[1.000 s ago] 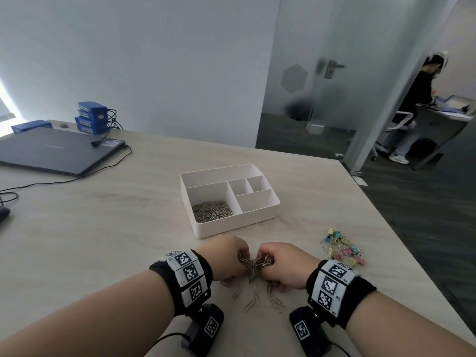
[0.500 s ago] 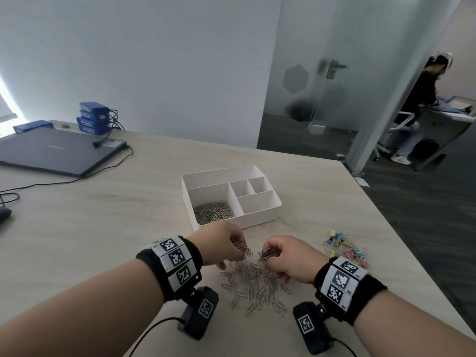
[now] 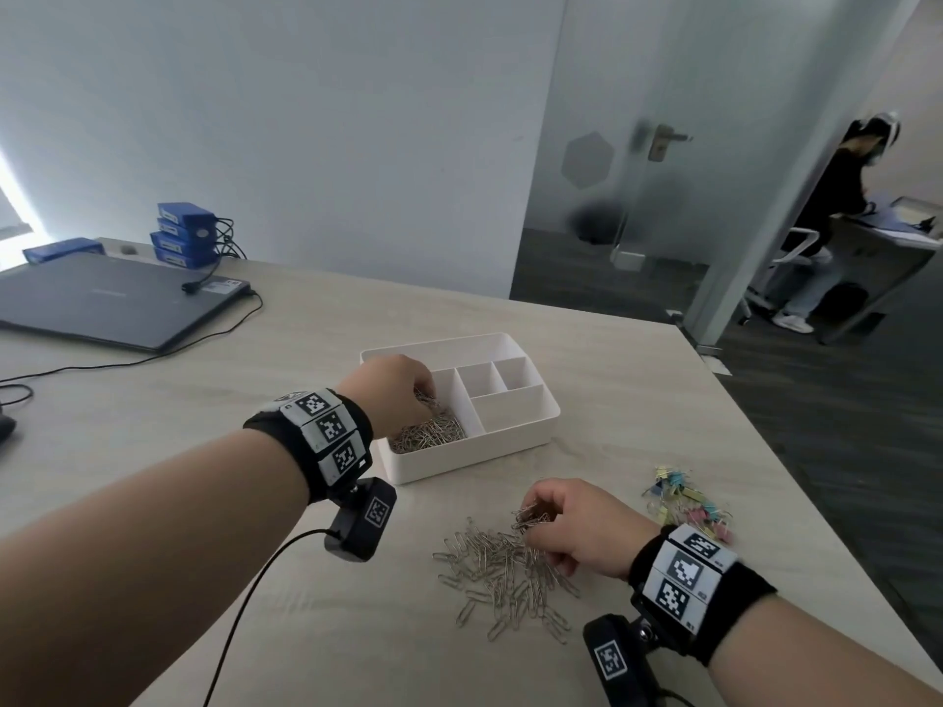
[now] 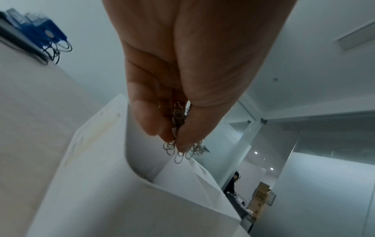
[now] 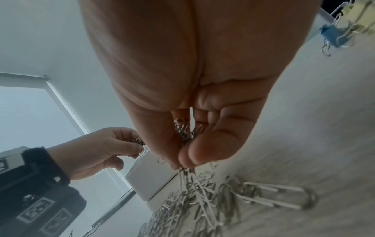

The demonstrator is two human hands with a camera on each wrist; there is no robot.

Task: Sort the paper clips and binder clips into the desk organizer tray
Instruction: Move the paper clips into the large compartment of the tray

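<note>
our left hand (image 3: 395, 395) pinches a bunch of paper clips (image 4: 178, 121) over the tray (image 3: 474, 451) compartment already holding clips. our right hand (image 3: 576, 528) grips another bunch above the loose pile (image 3: 505, 579) on the table; the binder clips (image 3: 689, 505) lie just beside it.

head view high above, wrist views close, sharing tray (image 3: 474, 454)

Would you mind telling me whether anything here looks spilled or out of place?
Nothing stands out. The loose paper clips and binder clips on the table are simply unsorted; the tray sits flat with clips in one compartment.
</note>
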